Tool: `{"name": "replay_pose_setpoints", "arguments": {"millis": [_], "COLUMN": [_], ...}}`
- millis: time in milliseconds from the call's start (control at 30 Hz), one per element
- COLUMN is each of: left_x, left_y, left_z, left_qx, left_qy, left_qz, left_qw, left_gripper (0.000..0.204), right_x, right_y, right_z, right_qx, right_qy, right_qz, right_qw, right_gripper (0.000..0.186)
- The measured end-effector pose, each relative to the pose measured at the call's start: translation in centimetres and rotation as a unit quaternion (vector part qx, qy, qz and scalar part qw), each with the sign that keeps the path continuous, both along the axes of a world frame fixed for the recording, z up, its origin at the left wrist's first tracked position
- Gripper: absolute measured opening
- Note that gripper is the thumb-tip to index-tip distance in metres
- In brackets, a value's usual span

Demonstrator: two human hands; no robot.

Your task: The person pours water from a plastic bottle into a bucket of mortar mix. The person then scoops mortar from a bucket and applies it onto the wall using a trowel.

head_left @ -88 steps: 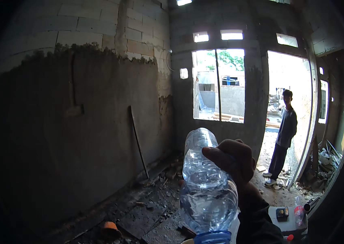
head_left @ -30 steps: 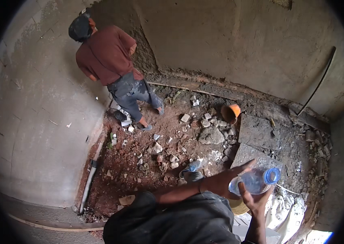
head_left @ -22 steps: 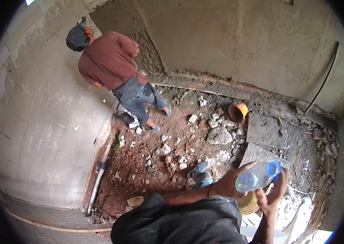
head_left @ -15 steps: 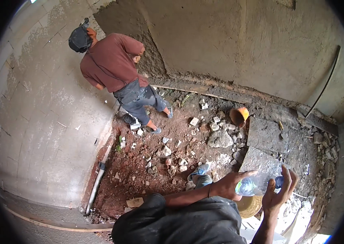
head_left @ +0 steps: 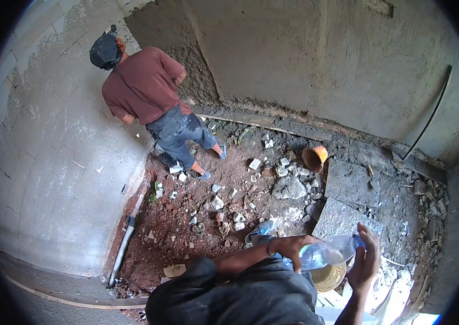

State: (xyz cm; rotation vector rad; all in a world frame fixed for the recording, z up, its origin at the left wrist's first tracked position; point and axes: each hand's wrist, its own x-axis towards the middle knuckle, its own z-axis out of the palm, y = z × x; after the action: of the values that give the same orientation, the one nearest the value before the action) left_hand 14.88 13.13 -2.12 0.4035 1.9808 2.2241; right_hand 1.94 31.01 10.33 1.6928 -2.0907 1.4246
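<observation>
A clear plastic bottle (head_left: 324, 253) lies nearly level in front of my body, its base end to the left. My left hand (head_left: 293, 249) is wrapped round the base end, next to a greenish label patch. At the opposite end, the fingers and thumb of my right hand (head_left: 367, 260) close round the neck, where a bluish cap partly shows. Below the bottle sits a round yellowish bucket (head_left: 330, 277), partly covered by my arm and the bottle.
Another person (head_left: 148, 103) stands at the far left, facing the partly plastered wall (head_left: 273, 59). Rubble and a large stone (head_left: 289, 188) lie on the soil, near a tipped orange bucket (head_left: 314, 158). A grey pipe (head_left: 123, 252) runs along the left wall. White sacks (head_left: 395, 290) lie at right.
The bottle and my left hand have shifted left, and more of the bottle shows between my hands. The other person has turned slightly, arm lower.
</observation>
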Motion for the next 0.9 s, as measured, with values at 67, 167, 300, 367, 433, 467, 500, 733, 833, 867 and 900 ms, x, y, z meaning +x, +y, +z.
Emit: {"name": "replay_pose_setpoints", "arguments": {"millis": [67, 167, 300, 367, 433, 467, 500, 733, 833, 867, 900], "left_x": [0.4, 0.4, 1.0, 0.8, 0.8, 0.8, 0.7, 0.4, 0.3, 0.4, 0.5], "left_y": [-0.6, -0.7, -0.5, -0.3, -0.1, -0.1, -0.1, -1.0, -0.7, -0.3, -0.1], "left_z": [-2.2, -0.9, -2.9, -3.5, -2.2, -1.5, -0.2, 1.3, 0.8, 0.6, 0.9], "left_qx": [0.098, 0.09, 0.008, -0.041, -0.088, -0.157, -0.225, -0.227, -0.213, -0.249, -0.285], "left_qy": [-0.098, -0.098, -0.071, -0.028, 0.015, -0.014, -0.042, -0.063, -0.081, -0.076, -0.071], "left_qz": [-0.104, -0.155, -0.098, -0.039, 0.021, 0.051, 0.079, 0.018, -0.002, 0.044, 0.09], "left_qw": [0.985, 0.979, 0.993, 0.998, 0.996, 0.986, 0.97, 0.972, 0.974, 0.964, 0.952], "left_gripper": [0.099, 0.097, 0.095, 0.097, 0.098, 0.096, 0.094, 0.093, 0.093, 0.092, 0.092], "right_x": [-0.3, -1.6, -0.8, -0.6, -0.4, -0.7, -1.0, -1.0, -1.0, -1.1, -1.2], "right_y": [0.7, 2.2, 2.0, 1.9, 1.6, 1.7, 1.8, 2.7, 2.1, 1.8, 1.6], "right_z": [0.0, 0.3, 1.9, 1.4, 0.8, 0.3, -0.2, -2.3, -2.6, -3.2, -3.5], "right_qx": [-0.052, -0.019, 0.043, 0.113, 0.125, 0.147, 0.168, 0.153, 0.151, 0.185, 0.219], "right_qy": [-0.181, -0.356, -0.346, -0.173, -0.118, -0.092, -0.064, -0.007, -0.016, -0.033, -0.05], "right_qz": [0.116, 0.233, 0.163, -0.03, -0.103, -0.135, -0.168, -0.143, -0.13, -0.16, -0.19], "right_qw": [0.975, 0.905, 0.923, 0.978, 0.98, 0.976, 0.969, 0.978, 0.98, 0.969, 0.956], "right_gripper": [0.025, 0.025, 0.034, 0.035, 0.028, 0.027, 0.027, 0.018, 0.017, 0.02, 0.023]}}
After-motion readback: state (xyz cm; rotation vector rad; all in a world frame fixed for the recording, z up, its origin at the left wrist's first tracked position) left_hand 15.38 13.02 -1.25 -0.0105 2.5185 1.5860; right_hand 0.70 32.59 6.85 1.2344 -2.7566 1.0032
